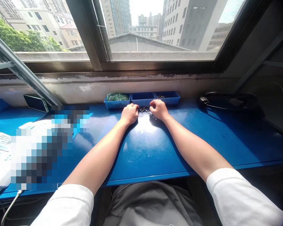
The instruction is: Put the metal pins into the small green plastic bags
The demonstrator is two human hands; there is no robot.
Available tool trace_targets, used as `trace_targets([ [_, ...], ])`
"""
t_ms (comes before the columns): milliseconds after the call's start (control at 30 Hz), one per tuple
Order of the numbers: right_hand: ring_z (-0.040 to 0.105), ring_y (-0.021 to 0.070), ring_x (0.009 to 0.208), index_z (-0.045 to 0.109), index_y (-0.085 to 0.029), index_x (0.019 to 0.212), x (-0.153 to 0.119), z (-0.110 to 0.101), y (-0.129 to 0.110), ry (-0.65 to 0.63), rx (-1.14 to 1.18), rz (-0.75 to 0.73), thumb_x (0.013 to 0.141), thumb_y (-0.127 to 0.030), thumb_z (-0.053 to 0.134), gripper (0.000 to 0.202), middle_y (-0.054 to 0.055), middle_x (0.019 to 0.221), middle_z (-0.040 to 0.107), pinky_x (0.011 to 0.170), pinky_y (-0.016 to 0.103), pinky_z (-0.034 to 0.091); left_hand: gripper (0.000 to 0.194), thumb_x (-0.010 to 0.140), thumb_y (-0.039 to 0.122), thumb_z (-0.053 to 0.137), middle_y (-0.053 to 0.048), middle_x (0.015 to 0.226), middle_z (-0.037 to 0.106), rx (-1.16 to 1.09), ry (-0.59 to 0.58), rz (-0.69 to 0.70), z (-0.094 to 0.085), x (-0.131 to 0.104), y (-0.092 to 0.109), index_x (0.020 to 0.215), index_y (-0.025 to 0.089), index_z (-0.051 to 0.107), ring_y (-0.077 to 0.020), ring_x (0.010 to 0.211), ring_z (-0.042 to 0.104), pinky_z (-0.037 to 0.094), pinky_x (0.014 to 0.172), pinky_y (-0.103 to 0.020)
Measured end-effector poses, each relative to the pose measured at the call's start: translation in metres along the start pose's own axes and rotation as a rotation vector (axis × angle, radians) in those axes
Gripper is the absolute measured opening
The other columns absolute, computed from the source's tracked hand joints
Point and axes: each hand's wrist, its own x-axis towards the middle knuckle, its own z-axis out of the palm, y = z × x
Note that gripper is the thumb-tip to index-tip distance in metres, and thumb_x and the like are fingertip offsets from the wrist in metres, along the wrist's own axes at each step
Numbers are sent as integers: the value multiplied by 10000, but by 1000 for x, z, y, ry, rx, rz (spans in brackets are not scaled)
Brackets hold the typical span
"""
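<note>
The bench [146, 157] looks smooth and glossy, finely scratched. The bins [142, 103] look like slightly shiny plastic, the small pieces [144, 110] like bright metal. The sleeves [68, 202] are matt cloth, the trousers [153, 204] creased matt cloth. The strut [25, 68] is glossy metal, the window frame [85, 34] duller metal; the ledge [136, 77] looks rough and flaking.

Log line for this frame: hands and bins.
left hand: at thin metal pieces, grip unclear | right hand: at same pieces, grip unclear | left bin: green boards | right bin: small brass-coloured pieces
</note>
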Motion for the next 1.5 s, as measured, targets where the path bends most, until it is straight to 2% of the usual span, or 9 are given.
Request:
trace_targets([
  [100, 537, 204, 885, 708, -190, 849, -3, 3, -11, -117, -53, -94, 819, -275, 566, 169, 57, 860, 646, 815, 317, 448, 375, 850, 168, 433, -80, 1125, 617, -14, -42, 64, 1, 0, -1, 1163, 215, 636, -242, 1025, 563, 456, 892, -363],
  [200, 523, 224, 896, 746, -201, 855, -5, 7, -21, -173, -153, -122, 839, -388, 581, 250, 72, 887, 660, 813, 340, 430, 401, 821, 155, 466, -69, 1135, 599, -25, -83, 98, 1, -1, -2, 1159, 259, 655, -241, 1028, 553, 449, 895, -371],
  [400, 510, 237, 893, 768, -224, 852, -5, 12, -25, -262, -242, -100, 846, -371, 583, 236, 74, 908, 671, 776, 349, 415, 357, 830, 200, 483, -64, 1088, 595, -47, -100, 104, 4, 0, -6, 1095, 304, 698, -249, 1017, 548, 442, 880, -405],
  [567, 504, 229, 860, 766, -215, 793, -5, 11, -25, -263, -227, -100, 850, -301, 561, 229, 67, 871, 672, 763, 340, 417, 282, 844, 251, 518, -56, 1020, 612, -89, -65, 111, 8, 2, -9, 1021, 301, 732, -224, 972, 561, 453, 855, -371],
  [900, 510, 219, 889, 750, -202, 824, -4, 13, -22, -295, -171, -75, 848, -252, 544, 214, 65, 883, 659, 813, 315, 431, 201, 823, 278, 575, -36, 984, 655, -203, -48, 100, 8, 3, -10, 904, 281, 759, -217, 934, 597, 475, 848, -358],
  [1133, 509, 216, 903, 730, -189, 824, -6, 12, -24, -280, -157, -92, 822, -193, 532, 197, 72, 879, 641, 839, 320, 433, 228, 827, 210, 547, -48, 929, 683, -272, -56, 155, 9, 4, -11, 953, 221, 737, -186, 839, 620, 497, 791, -301],
  [1267, 510, 209, 911, 717, -180, 865, -6, 11, -24, -227, -99, -107, 807, -210, 559, 171, 67, 893, 630, 842, 316, 436, 240, 813, 151, 537, -63, 892, 679, -253, -40, 173, 6, 3, -9, 991, 189, 694, -193, 824, 622, 500, 775, -309],
  [1367, 510, 205, 930, 705, -171, 916, -7, 11, -23, -180, -37, -152, 801, -244, 592, 178, 66, 922, 630, 850, 308, 436, 228, 819, 140, 517, -66, 913, 683, -305, -10, 158, 3, 2, -6, 998, 174, 655, -184, 826, 628, 503, 776, -304],
  [1500, 518, 198, 907, 700, -180, 860, -6, 12, -21, -180, -15, -171, 831, -220, 566, 143, 59, 904, 644, 838, 308, 432, 208, 841, 172, 503, -55, 922, 692, -390, 19, 103, 0, 1, -3, 1013, 181, 619, -168, 826, 637, 504, 787, -296],
])
